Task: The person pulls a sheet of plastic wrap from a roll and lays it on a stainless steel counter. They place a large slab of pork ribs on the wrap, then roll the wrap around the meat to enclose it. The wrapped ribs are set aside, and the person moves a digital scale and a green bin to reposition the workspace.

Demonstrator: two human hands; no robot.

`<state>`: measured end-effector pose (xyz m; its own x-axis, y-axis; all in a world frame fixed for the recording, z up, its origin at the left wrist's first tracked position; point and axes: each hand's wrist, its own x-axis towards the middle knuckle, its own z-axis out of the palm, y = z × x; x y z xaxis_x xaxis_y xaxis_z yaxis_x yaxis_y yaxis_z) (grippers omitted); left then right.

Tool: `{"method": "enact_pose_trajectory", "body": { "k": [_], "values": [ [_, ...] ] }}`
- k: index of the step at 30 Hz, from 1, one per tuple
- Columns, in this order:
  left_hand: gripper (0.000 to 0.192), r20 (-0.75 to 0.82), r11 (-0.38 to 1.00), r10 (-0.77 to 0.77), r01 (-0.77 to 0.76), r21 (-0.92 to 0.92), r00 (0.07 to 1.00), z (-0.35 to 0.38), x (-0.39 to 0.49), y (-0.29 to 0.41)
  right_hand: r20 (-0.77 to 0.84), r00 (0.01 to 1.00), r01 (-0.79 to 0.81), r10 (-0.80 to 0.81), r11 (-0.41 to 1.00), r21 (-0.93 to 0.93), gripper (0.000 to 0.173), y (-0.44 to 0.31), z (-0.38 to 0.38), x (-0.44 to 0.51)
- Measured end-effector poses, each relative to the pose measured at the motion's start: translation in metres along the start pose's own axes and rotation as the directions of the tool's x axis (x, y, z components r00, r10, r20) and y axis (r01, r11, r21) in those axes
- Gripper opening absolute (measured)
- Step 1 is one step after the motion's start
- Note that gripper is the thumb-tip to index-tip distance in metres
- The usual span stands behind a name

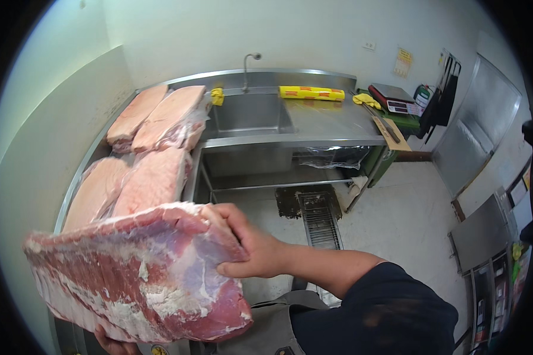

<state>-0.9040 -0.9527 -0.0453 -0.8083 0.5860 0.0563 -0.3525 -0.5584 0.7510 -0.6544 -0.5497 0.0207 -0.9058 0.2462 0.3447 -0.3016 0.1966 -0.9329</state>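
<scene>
A large slab of raw meat, looking like a pork belly [133,279], is held up in front of me with its red, ribbed inner side in view. My right hand [253,248] grips its right end, thumb on the inner face and fingers over the top edge. Under its lower edge my left hand [115,344] supports it; most of that hand is hidden by the meat. Behind it, several more slabs lie skin side up on the steel counter, among them a near pinkish slab [153,177] and a far one [173,111] partly in clear plastic.
A steel sink [253,113] with a tap [245,73] is built into the counter. Right of it lie a yellow film roll [312,93], a knife [391,132] on cardboard, and a digital scale [393,97]. A floor drain grate [320,222] runs below. Steel shelving [488,284] stands right.
</scene>
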Motion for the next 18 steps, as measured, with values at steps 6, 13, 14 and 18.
{"method": "enact_pose_trajectory", "body": {
  "k": [6,13,14,18],
  "values": [
    [0.084,0.206,0.997,-0.047,0.058,-0.052,0.978,0.183,0.054,-0.094,-0.209,0.972,0.043,-0.105,0.958,-0.282,0.100,-0.032,-0.170,-0.117],
    [0.071,0.264,0.981,-0.194,0.192,0.037,0.945,0.357,0.199,-0.299,-0.683,0.730,0.019,0.027,0.998,0.059,0.100,-0.027,-0.315,-0.207],
    [0.069,0.254,0.961,-0.275,0.269,0.058,0.927,0.383,0.215,-0.326,-0.727,0.685,0.011,0.040,0.998,0.065,0.099,-0.025,-0.329,-0.219],
    [0.067,0.417,0.855,-0.497,0.512,0.082,0.761,0.466,0.266,-0.437,-0.877,0.473,-0.001,0.077,0.996,0.087,0.097,-0.004,-0.363,-0.260]
  ]
}}
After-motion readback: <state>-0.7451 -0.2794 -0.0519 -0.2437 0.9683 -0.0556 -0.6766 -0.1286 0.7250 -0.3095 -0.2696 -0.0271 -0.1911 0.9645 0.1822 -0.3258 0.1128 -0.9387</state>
